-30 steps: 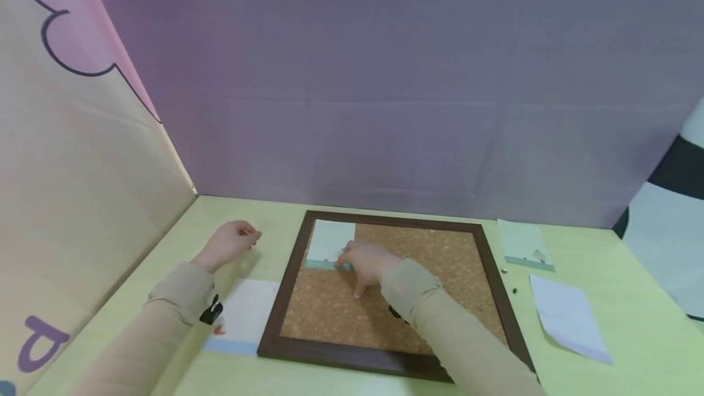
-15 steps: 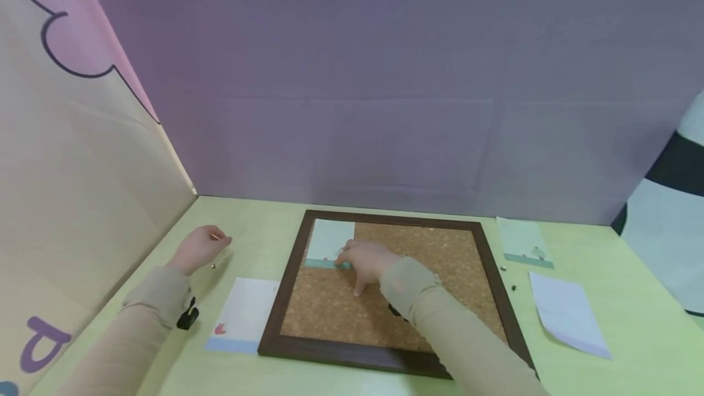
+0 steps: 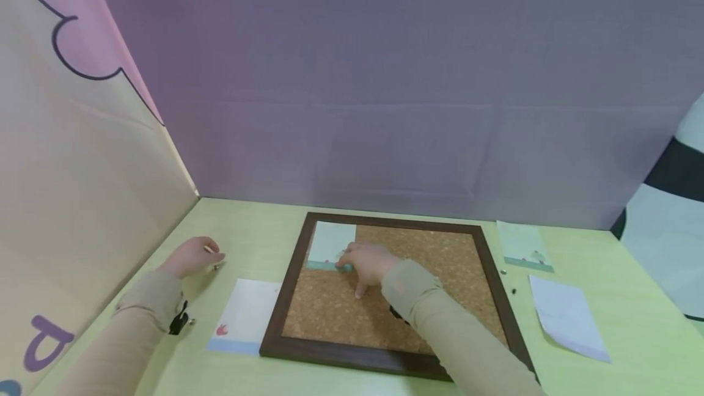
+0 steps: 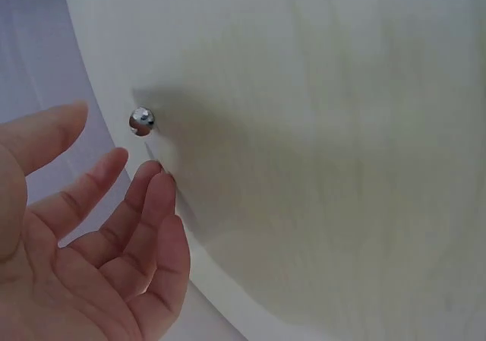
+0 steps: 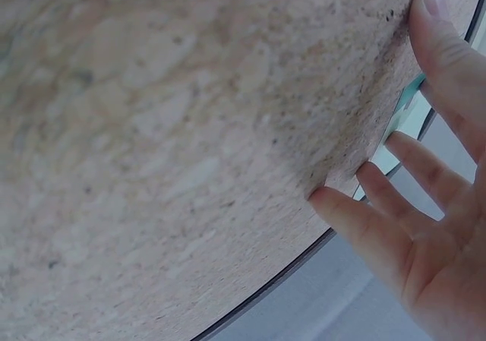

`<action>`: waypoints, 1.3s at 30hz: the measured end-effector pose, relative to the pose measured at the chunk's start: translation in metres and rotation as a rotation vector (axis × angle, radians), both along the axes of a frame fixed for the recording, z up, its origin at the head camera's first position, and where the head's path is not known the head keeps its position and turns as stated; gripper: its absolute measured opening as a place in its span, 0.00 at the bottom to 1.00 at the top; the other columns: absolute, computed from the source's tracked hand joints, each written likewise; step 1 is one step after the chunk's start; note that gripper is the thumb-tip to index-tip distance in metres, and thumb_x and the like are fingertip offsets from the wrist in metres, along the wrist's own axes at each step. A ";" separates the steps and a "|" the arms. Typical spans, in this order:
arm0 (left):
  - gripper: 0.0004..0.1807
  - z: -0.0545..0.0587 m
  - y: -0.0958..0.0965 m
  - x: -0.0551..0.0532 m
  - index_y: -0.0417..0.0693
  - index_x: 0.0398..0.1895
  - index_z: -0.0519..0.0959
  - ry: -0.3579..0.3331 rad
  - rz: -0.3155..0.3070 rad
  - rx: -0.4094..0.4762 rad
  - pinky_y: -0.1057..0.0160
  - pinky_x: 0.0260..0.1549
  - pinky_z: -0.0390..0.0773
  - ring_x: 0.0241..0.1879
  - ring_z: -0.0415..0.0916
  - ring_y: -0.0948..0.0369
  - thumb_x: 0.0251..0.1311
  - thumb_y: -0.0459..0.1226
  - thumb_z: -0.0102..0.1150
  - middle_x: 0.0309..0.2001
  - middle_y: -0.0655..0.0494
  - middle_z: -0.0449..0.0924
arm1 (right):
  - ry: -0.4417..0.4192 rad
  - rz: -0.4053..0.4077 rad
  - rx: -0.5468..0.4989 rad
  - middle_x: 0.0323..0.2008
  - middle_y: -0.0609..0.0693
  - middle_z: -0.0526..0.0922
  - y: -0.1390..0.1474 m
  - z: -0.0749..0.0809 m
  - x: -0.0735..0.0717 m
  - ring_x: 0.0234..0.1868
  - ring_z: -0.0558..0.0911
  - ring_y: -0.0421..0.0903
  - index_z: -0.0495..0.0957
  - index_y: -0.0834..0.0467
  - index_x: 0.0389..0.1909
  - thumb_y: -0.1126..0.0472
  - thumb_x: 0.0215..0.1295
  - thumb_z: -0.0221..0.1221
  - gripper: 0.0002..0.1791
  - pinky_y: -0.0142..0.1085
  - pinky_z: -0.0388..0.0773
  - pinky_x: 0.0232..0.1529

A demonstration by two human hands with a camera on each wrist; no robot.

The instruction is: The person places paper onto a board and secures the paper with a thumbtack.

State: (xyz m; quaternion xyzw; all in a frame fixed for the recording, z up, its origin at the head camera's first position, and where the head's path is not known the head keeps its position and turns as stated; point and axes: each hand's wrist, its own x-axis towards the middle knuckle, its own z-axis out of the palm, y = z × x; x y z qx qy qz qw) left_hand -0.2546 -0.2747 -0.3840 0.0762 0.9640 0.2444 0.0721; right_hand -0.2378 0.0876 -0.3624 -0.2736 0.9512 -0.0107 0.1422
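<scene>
A cork board [image 3: 319, 310] in a dark brown frame lies on the table. On its upper left corner is a white sheet of paper [image 3: 332, 237] with a green band along the bottom. My right hand [image 3: 370, 261] rests with spread fingers on that sheet's lower right corner and the cork beside it. Left of the board, my left hand [image 3: 192, 256] hovers low over the table, fingers loosely bent. A shiny silver thumbtack [image 4: 142, 121] lies just beyond its fingertips, with thumb and index finger apart on either side and nothing between them.
Another silver tack [image 3: 192, 322] lies by the left wrist. A sheet with a blue band [image 3: 250, 310] touches the board's left side. Right of the board are a green-banded sheet [image 3: 522, 240], a curling sheet [image 3: 569, 316] and two small tacks [image 3: 503, 272]. A purple cloth [image 3: 407, 109] hangs behind.
My left hand has moved left and down toward the near side, uncovering tacks on the table and the blue-banded sheet. The right hand has stayed on the paper.
</scene>
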 end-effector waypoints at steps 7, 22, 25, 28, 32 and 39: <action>0.16 0.000 0.000 0.001 0.30 0.39 0.74 -0.023 -0.018 -0.003 0.49 0.38 0.77 0.37 0.76 0.50 0.57 0.37 0.60 0.38 0.38 0.78 | -0.005 -0.004 -0.010 0.60 0.46 0.72 0.001 -0.001 -0.001 0.62 0.70 0.46 0.74 0.46 0.60 0.54 0.42 0.73 0.38 0.41 0.71 0.61; 0.10 -0.004 -0.001 0.002 0.35 0.34 0.75 -0.005 -0.106 -0.029 0.53 0.37 0.76 0.34 0.74 0.56 0.52 0.33 0.64 0.32 0.47 0.78 | 0.007 0.003 -0.022 0.58 0.46 0.73 0.001 0.000 0.000 0.60 0.72 0.46 0.74 0.45 0.59 0.54 0.41 0.74 0.38 0.42 0.73 0.58; 0.09 -0.005 -0.001 0.002 0.36 0.34 0.76 -0.002 -0.125 -0.020 0.53 0.38 0.76 0.34 0.74 0.56 0.53 0.32 0.63 0.32 0.48 0.78 | 0.009 0.002 -0.025 0.59 0.46 0.72 0.001 0.001 0.000 0.60 0.72 0.46 0.74 0.45 0.59 0.54 0.41 0.74 0.38 0.42 0.73 0.58; 0.08 -0.006 -0.002 0.002 0.36 0.34 0.76 -0.004 -0.152 0.004 0.53 0.39 0.77 0.35 0.75 0.55 0.53 0.31 0.62 0.33 0.48 0.79 | 0.008 -0.004 -0.028 0.60 0.46 0.72 0.001 0.001 0.000 0.61 0.71 0.46 0.74 0.45 0.59 0.54 0.41 0.74 0.38 0.42 0.72 0.59; 0.08 -0.007 -0.003 0.002 0.36 0.34 0.75 0.008 -0.196 0.027 0.51 0.40 0.78 0.35 0.77 0.53 0.53 0.29 0.62 0.33 0.47 0.79 | 0.003 -0.010 -0.030 0.60 0.46 0.72 0.001 0.002 0.001 0.62 0.70 0.47 0.74 0.45 0.59 0.54 0.41 0.73 0.38 0.43 0.71 0.60; 0.02 -0.011 -0.004 0.004 0.37 0.32 0.77 0.058 -0.236 0.001 0.56 0.37 0.76 0.34 0.75 0.57 0.56 0.29 0.58 0.31 0.51 0.79 | 0.004 -0.010 -0.016 0.62 0.46 0.71 0.002 0.002 0.000 0.63 0.69 0.47 0.74 0.45 0.60 0.53 0.42 0.73 0.38 0.43 0.70 0.61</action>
